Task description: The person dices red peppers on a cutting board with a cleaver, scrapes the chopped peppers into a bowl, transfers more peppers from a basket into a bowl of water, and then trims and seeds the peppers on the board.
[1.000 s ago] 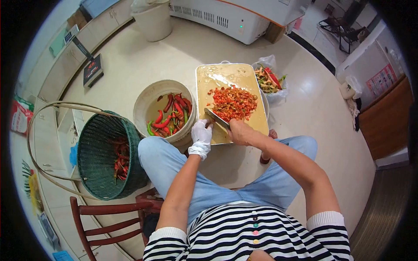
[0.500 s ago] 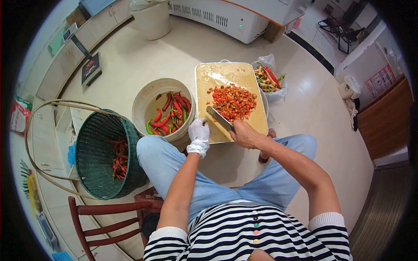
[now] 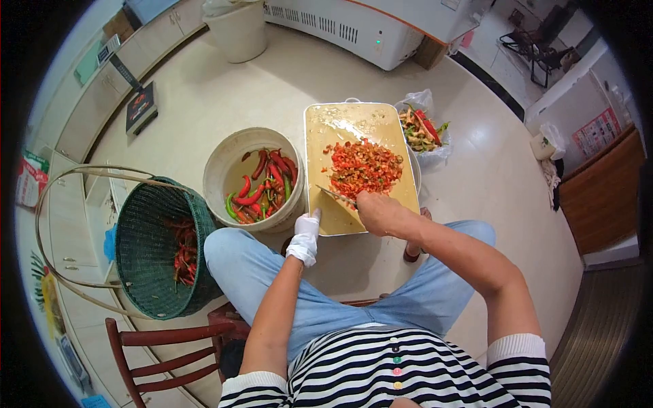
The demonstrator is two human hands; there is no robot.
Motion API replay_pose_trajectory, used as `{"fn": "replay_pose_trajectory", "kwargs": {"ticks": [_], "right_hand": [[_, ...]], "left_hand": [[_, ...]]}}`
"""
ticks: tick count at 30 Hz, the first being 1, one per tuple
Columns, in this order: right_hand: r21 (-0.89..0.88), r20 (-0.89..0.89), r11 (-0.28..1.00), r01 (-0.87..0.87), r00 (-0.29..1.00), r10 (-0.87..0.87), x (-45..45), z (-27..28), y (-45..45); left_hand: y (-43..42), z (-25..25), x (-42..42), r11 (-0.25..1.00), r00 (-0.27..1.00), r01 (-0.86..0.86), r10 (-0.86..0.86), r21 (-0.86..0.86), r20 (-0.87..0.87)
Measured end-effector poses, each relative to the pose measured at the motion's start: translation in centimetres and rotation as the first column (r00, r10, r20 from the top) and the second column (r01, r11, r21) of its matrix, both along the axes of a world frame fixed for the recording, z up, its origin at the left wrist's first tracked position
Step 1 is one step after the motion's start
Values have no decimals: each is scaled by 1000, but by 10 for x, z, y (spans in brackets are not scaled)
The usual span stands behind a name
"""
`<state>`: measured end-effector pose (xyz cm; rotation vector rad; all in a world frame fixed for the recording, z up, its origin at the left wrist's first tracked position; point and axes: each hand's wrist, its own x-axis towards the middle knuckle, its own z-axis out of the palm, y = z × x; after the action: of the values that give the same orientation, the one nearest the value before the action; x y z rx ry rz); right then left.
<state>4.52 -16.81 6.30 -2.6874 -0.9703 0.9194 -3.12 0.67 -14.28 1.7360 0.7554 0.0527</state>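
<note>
A yellowish cutting board (image 3: 326, 136) lies in front of my knees, with a heap of chopped red peppers (image 3: 365, 165) on its middle and right. My right hand (image 3: 382, 213) is wrapped round the handle of a knife (image 3: 337, 196), whose blade points left across the board below the heap. My left hand (image 3: 306, 230), in a white glove, is at the board's lower left corner; its fingers are too small to read. Left of the board is a white bucket (image 3: 216, 178) with whole red and green peppers (image 3: 256, 202).
A green basket (image 3: 146, 238) with a looped handle holds more red peppers at the left. Behind the board's right side is a plastic-lined container (image 3: 435, 158) of pepper scraps. A red chair (image 3: 170, 333), a scale (image 3: 141, 109) and a white bin (image 3: 238, 34) stand around.
My left hand has moved down and left to the board's corner. The knife, first beside my left hand, then lifted and tilted, now lies lower with its blade seen edge-on.
</note>
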Motion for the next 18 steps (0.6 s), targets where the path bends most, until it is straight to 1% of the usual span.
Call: {"fn": "replay_pose_trajectory", "kwargs": {"ticks": [2, 3, 5, 6, 8, 9, 10, 12, 13, 14, 15, 16, 17, 18], "right_hand": [[133, 98, 991, -19, 995, 6, -4, -15, -10], [132, 101, 991, -17, 995, 3, -10, -24, -15], [136, 99, 983, 126, 985, -140, -17, -41, -26], [135, 103, 982, 134, 983, -149, -17, -41, -28], [202, 121, 979, 33, 991, -58, -18, -45, -30], [214, 127, 976, 49, 989, -78, -18, -42, -30], [220, 111, 974, 53, 991, -79, -16, -38, -29], [228, 90, 972, 58, 993, -80, -11, -29, -34], [259, 60, 963, 71, 994, -89, -15, -28, -37], [290, 29, 953, 83, 995, -96, -18, -27, -40], [302, -39, 948, 98, 995, -90, -18, -29, -43], [311, -46, 945, 100, 995, -90, -18, -37, -46], [353, -62, 933, 71, 997, -53, -16, -48, -49], [393, -80, 918, 45, 997, -15, -15, -53, -53]], "left_hand": [[5, 0, 1, 998, 998, 53, -55, -33, -39], [7, -6, 2, 998, 998, 56, -58, -35, -35], [11, -24, 6, 999, 998, 51, -51, -17, -25], [9, -25, 5, 998, 998, 60, -60, -19, -21], [7, -24, 3, 956, 994, -11, 42, -292, 102], [7, -20, 2, 958, 996, -23, 46, -286, 73], [6, -16, 1, 961, 996, -8, 32, -277, 81], [-3, -11, -5, 968, 996, -87, 86, -234, -15], [-7, -11, -8, 969, 996, -85, 83, -231, -18], [-10, -12, -10, 941, 990, -136, 139, -311, -13], [-11, -11, -12, 904, 981, -185, 196, -385, -12], [-12, -8, -14, 860, 968, -231, 252, -455, -15], [-12, -7, -17, 845, 967, -218, 254, -488, 7], [-15, 7, -21, 849, 968, -221, 253, -479, 2]]}}
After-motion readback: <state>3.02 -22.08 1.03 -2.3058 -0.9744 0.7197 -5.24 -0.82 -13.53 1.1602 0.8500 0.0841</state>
